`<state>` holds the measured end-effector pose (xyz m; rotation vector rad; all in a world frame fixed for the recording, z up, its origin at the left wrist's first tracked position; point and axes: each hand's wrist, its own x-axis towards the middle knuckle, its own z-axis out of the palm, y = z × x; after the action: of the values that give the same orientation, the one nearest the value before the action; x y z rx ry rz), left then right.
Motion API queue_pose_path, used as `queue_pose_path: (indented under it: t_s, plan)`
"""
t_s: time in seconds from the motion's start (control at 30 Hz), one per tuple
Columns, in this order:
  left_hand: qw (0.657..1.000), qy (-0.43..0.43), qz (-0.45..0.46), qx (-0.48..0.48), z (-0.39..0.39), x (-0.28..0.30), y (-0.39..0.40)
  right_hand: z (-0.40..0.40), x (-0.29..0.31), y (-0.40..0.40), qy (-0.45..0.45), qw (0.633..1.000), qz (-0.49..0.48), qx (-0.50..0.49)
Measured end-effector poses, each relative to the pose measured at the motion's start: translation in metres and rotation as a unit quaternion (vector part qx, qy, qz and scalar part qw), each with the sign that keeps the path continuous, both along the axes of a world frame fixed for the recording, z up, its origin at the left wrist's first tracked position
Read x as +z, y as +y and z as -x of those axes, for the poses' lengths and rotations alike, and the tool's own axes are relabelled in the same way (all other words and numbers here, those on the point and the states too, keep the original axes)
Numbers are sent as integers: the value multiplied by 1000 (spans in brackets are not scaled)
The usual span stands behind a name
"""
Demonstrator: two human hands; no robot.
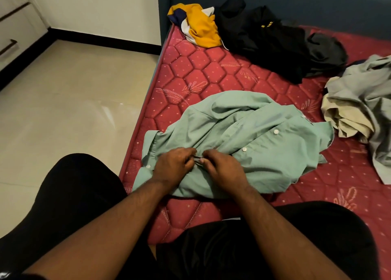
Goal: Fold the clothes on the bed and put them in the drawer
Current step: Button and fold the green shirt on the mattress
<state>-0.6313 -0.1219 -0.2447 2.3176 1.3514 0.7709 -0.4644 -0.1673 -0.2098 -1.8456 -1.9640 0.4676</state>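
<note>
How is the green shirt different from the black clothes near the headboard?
The green shirt lies close, with the left hand and right hand pinching its front; the black clothes lie far back, untouched. The green shirt shows white buttons; the black clothes show small yellow print. Both are crumpled and unfolded on the red mattress.

I count four heaps of clothes on one red mattress (pixel 211 68): one green shirt (pixel 243 135), one yellow garment (pixel 203 27), one black pile (pixel 264 44), one grey-beige pile (pixel 359 104). I see three white buttons (pixel 276 131) clearly, two hands, and two drawer fronts (pixel 12 25).
</note>
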Motion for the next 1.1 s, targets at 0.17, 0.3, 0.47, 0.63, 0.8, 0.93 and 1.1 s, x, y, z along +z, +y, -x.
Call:
queue_pose_path:
  t_s: [0.17,0.3,0.47,0.63,0.8,0.93,1.1]
  plan:
    - [998,41,-14,-54,37,-5,22,-30,9,-1,26,997,-4,-76]
    - [994,79,11,-70,33,-5,18,-33,-6,2,-57,995,76,-18]
    - [993,95,-12,-66,33,-4,14,-30,-8,3,-123,989,72,24]
    - [973,214,38,-80,16,23,16,-26,-5,-4,-179,984,-15,20]
    - [977,51,208,22,-23,64,46,-24,10,-4,-163,972,-171,17]
    - [944,10,329,30,-44,51,47,-29,9,-1,-123,964,-233,26]
    - [907,-219,355,54,-50,46,32,-33,12,-2,-40,977,-208,-7]
